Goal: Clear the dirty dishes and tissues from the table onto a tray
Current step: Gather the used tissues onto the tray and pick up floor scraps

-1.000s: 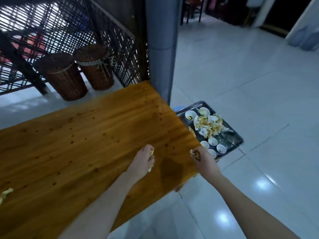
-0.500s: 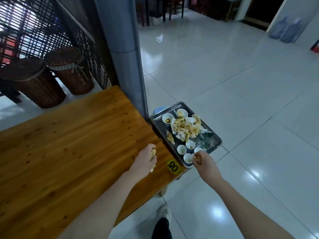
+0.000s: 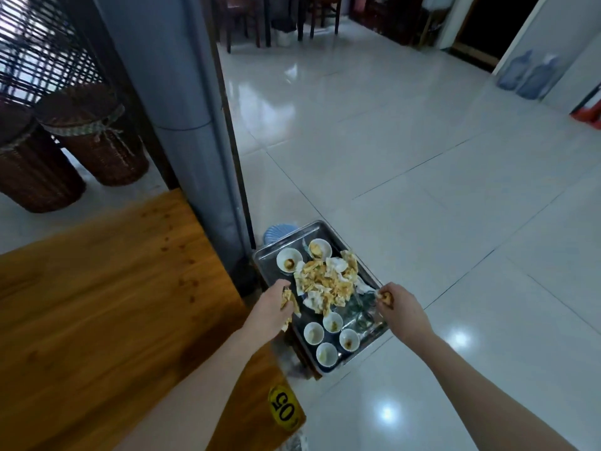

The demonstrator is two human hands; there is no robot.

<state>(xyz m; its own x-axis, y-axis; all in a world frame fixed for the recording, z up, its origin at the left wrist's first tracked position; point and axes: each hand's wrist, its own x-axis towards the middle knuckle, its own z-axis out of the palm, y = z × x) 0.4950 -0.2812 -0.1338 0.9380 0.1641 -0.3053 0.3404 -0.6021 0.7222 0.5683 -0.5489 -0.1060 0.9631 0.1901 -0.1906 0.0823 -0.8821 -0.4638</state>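
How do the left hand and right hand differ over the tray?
The left hand is at the table-side edge of the tray; the right hand is at the floor-side edge. The left hand grips a larger tissue wad with bits hanging below; the right hand pinches a small tissue scrap. Both hold stained tissue, not yet released.

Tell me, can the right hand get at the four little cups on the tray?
Probably yes: the right hand hovers just beside the four little cups with nothing between. But it pinches a soiled tissue, which it would need to drop first.
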